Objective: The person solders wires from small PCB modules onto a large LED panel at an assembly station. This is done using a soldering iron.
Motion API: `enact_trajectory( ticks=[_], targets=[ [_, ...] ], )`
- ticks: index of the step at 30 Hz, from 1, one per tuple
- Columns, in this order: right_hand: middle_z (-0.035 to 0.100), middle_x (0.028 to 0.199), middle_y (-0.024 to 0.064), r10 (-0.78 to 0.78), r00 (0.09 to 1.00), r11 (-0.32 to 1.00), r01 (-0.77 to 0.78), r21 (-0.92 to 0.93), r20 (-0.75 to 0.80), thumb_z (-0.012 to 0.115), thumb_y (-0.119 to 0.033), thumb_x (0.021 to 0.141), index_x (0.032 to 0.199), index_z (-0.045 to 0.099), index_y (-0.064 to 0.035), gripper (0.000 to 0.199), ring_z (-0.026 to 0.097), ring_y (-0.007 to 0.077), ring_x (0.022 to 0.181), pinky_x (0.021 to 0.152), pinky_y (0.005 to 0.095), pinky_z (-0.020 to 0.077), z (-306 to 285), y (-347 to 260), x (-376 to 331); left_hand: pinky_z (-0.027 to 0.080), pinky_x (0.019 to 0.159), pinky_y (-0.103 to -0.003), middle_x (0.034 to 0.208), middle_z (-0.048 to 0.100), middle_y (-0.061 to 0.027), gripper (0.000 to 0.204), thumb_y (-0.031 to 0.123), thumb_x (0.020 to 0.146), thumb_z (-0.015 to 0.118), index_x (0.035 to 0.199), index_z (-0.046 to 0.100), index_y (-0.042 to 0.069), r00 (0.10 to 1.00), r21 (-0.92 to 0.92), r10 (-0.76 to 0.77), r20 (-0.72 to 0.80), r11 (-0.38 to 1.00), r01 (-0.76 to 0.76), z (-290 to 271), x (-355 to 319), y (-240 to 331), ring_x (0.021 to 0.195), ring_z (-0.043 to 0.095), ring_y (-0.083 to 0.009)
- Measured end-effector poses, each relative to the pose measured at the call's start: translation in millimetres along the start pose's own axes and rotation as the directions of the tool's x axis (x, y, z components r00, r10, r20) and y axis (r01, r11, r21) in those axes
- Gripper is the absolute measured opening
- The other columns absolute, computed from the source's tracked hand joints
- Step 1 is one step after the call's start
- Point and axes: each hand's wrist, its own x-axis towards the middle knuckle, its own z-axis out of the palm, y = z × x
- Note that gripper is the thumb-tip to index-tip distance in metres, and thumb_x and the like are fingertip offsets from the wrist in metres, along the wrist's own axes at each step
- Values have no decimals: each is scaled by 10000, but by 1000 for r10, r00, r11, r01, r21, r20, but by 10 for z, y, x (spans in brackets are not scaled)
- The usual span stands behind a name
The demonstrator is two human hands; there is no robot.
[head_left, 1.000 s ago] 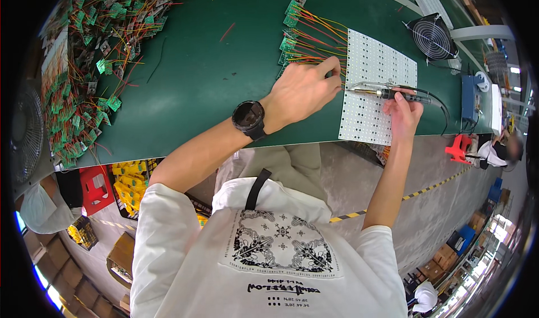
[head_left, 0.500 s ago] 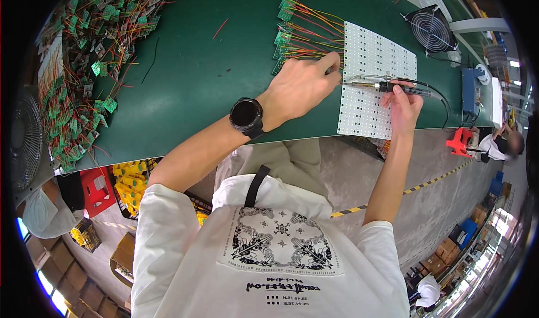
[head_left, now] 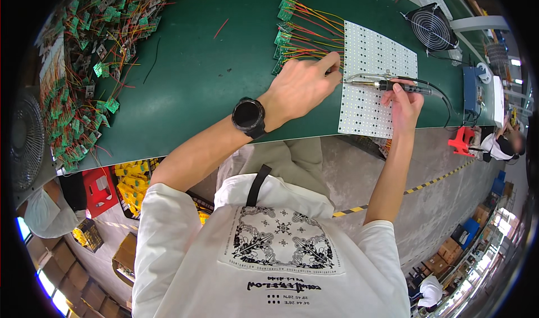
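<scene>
Soldering in hand: wire ends being joined to a white panel, both hands at the work.
Heap at far left: small green boards with red and yellow leads (head_left: 84,65), piled on the green table (head_left: 196,82), untouched.
Left hand (head_left: 300,87): grip pinching the coloured wires (head_left: 311,37) at the panel's left edge; little changed over the last second.
White perforated panel (head_left: 373,87): flat on the table, near edge at the rim.
Right hand (head_left: 404,101): grip closed round the soldering iron (head_left: 387,83); tip pointing left toward the pinched wires, drawn slightly closer than before.
Meaning: joint probably being made now.
Small fan (head_left: 432,26): beyond the panel.
</scene>
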Motion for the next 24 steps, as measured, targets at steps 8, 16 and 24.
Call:
enact_trajectory(
  ticks=[8,16,24],
  targets=[
    [643,684,131,-27,1000,998,27,54,-10,615,-98,889,1020,610,70,213,595,183,544,502,274,434,25,-31,30,487,509,-352,961,572,-30,126,147,823,693,819,638,34,1000,13,-10,8,1000,10,-7,7,5,599,606,-225],
    [626,664,110,21,995,994,-11,109,-93,638,-93,878,1011,619,51,197,582,173,526,485,266,418,34,-19,71,508,628,-369,1000,579,-45,130,145,805,695,851,635,40,998,-62,-55,5,997,55,-221,29,100,765,625,-242],
    [626,693,95,-4,977,992,31,125,-212,624,-92,897,1013,615,45,180,570,161,542,496,257,411,170,-83,93,467,911,-434,1153,587,-176,383,239,783,706,1069,635,-6,999,-86,-46,2,995,46,-379,-373,1047,1055,574,-328]
  ],
)
